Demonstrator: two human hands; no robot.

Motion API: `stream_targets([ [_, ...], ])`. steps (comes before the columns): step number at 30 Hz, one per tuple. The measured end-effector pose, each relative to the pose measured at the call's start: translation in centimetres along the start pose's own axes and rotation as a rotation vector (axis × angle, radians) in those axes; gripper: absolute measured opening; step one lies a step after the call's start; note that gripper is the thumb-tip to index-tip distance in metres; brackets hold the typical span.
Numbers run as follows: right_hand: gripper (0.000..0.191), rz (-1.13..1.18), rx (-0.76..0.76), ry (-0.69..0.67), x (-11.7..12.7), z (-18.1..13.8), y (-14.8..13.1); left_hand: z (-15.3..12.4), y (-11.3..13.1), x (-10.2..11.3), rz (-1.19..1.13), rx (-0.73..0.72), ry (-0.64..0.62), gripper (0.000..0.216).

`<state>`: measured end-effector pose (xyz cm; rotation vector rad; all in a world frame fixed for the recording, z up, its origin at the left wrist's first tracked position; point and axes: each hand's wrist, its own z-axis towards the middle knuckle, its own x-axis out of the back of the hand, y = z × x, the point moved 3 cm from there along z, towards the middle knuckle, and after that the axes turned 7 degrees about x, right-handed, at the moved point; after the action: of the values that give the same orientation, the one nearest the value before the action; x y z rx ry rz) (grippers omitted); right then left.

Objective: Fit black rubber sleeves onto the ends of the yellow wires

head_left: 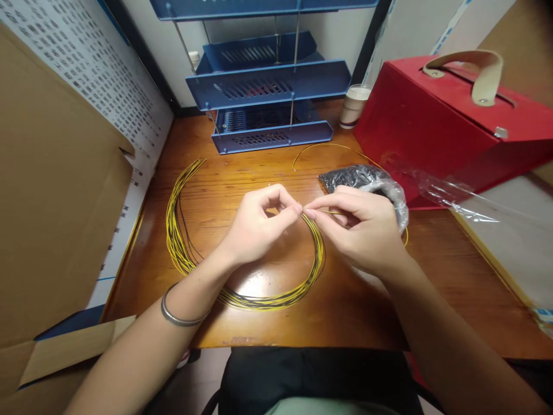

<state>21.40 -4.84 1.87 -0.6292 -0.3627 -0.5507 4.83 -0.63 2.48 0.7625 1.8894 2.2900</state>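
A bundle of yellow-and-black wires [181,253] lies curved in a loop on the wooden table [354,311]. My left hand [254,227] pinches the wire ends near the loop's upper right. My right hand [363,227] meets it fingertip to fingertip, pinching a single yellow wire [328,147] that arcs away toward the back. What sits between the fingertips is too small to name. A clear plastic bag of small black parts [354,177] lies just behind my right hand.
A red case with a tan handle [449,127] stands at the right, a paper cup [355,105] beside it. Blue stacked letter trays [268,86] sit at the back. A large cardboard box [52,202] fills the left side.
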Motion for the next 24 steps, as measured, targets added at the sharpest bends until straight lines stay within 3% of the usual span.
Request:
stream_targets([
  [5, 0.013, -0.171, 0.245, 0.021, -0.3, -0.4, -0.3, 0.3, -1.0, -0.8, -0.462, 0.352, -0.143, 0.016],
  [8, 0.013, -0.216, 0.315, 0.003, -0.4, -0.6, -0.2, 0.3, -1.4, -1.1, -0.568, 0.485, -0.177, 0.013],
  [11, 0.014, -0.209, 0.302, -0.024, -0.5, -0.6, -0.1, 0.4, -1.5, -1.0, -0.569, 0.508, -0.174, 0.013],
  [17, 0.011, -0.140, 0.157, -0.038, -0.3, -0.1, -0.1, 0.5, -1.3, -0.6, -0.478, 0.394, -0.227, 0.024],
  [19, 0.010, -0.112, 0.093, -0.051, -0.3, 0.0, -0.1, 0.5, -1.2, -0.3, -0.335, 0.303, -0.173, 0.031],
  [21, 0.009, -0.069, 0.020, -0.060, -0.3, 0.0, 0.1, 0.5, -0.9, 0.3, -0.079, 0.119, -0.031, 0.030],
  [24, 0.009, 0.013, -0.088, -0.062, -0.3, -0.1, 0.4, 0.3, -0.3, 0.9, 0.331, -0.276, 0.142, 0.016],
])
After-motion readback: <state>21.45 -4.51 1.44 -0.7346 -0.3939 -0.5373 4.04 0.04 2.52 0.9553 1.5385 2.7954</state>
